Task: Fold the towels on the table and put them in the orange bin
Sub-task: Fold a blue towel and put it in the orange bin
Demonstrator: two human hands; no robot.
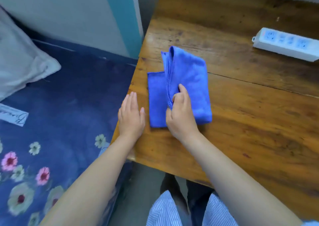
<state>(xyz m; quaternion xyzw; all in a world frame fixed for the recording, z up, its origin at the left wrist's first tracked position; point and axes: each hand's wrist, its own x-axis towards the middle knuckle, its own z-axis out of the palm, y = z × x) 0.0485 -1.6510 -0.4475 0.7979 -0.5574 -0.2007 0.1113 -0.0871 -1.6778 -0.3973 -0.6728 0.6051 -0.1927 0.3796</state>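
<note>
Head view. The blue towel (179,89) lies on the wooden surface (241,113), close to its left edge and a little back from its near edge; one layer lies flat, and a folded flap stands up from it along a stitched hem running away from you. To the right of the towel the surface is bare wood, crossed by a dark seam, as far as a white power strip (286,43) near the far right edge. Left of the surface lies a bed with a dark blue floral cover (51,122), a grey pillow (19,61) and a white label (13,117); its handwriting is too blurred to read. The socket markings on the strip are likewise illegible.

Your right hand (181,113) pinches the raised hem of the towel between thumb and curled fingers. Your left hand (132,115) is flat, fingers straight and together, at the left edge of the surface just beside the towel; whether it touches the wood cannot be told.
</note>
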